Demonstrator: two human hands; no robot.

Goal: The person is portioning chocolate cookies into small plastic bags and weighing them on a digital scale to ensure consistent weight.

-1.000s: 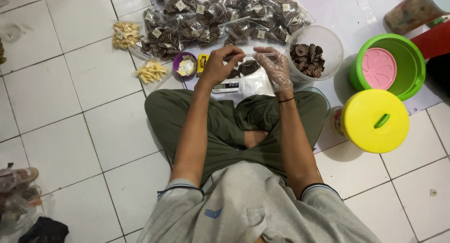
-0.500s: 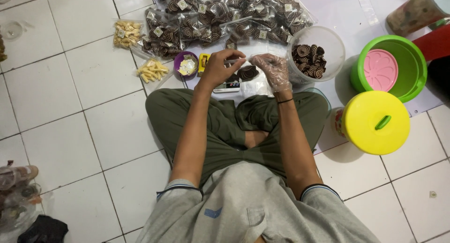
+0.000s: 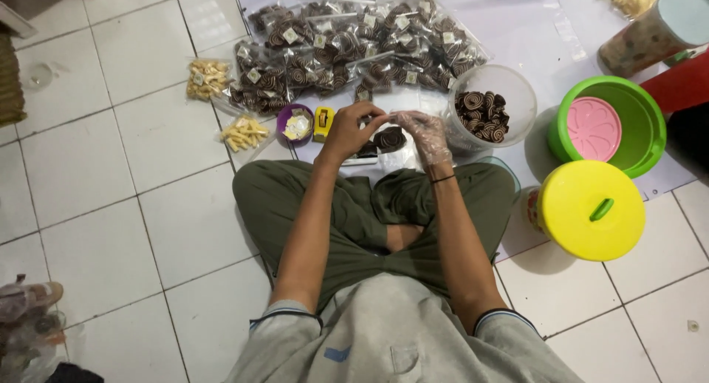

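While the person is sitting cross-legged, a clear bag of spiral cookies [image 3: 388, 141] is being pinched at the top by the left hand [image 3: 351, 130] and gloved right hand [image 3: 427, 132]. Both are being kept curled tight, beside the clear tub [image 3: 509, 87].

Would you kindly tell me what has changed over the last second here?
Very little: the left hand and gloved right hand drew slightly closer at the fingertips, above the small bag of spiral cookies. The clear tub, yellow lid and packed bags stayed put.

Packed bags [image 3: 354, 50] behind hands, cookie tub [image 3: 491, 106] right, small bowl [image 3: 295, 124] left
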